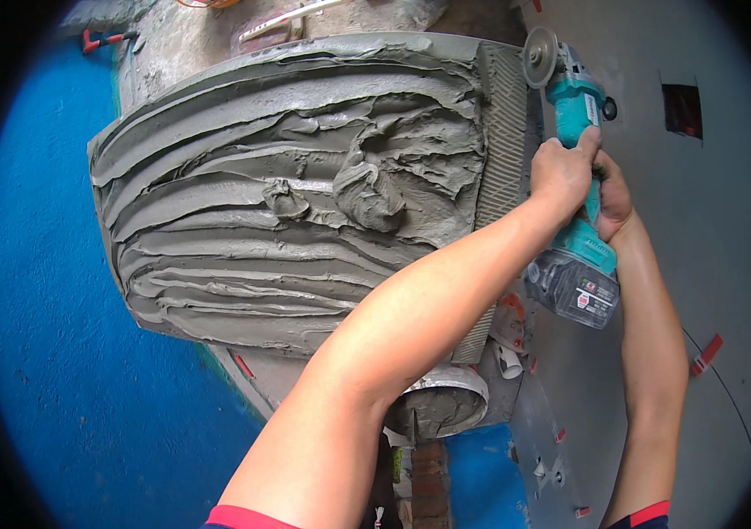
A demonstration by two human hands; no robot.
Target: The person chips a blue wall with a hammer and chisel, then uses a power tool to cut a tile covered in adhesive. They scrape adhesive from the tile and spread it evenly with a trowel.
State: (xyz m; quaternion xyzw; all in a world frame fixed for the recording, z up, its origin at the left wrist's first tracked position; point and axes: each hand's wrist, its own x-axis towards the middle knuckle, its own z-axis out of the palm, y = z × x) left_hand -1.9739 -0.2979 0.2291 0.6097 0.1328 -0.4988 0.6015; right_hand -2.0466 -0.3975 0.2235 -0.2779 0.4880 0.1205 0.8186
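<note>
Both my hands are wrapped round a teal cordless angle grinder (pixel 580 115) at the upper right. My left hand (pixel 560 179) grips the body just behind the head. On the other side of the handle my right hand (pixel 615 198) is closed, its fingers partly hidden. A round cutting disc (pixel 540 57) sits at the tool's far end, and a dark battery pack (pixel 574 286) at the near end. Left of the grinder lies a large slab thickly coated with ridged grey mortar (pixel 243 212); a finely combed strip (pixel 500 132) runs along its right edge. My left forearm crosses over the slab's near right corner.
A bucket of grey mortar (pixel 441 406) stands below the slab. Grey tiled surface (pixel 587 388) spreads on the right, with red levelling wedges (pixel 707 354), a dark rectangular opening (pixel 682 110) and a small round hole (pixel 609 108). Blue-coated surface (pixel 58 291) lies on the left.
</note>
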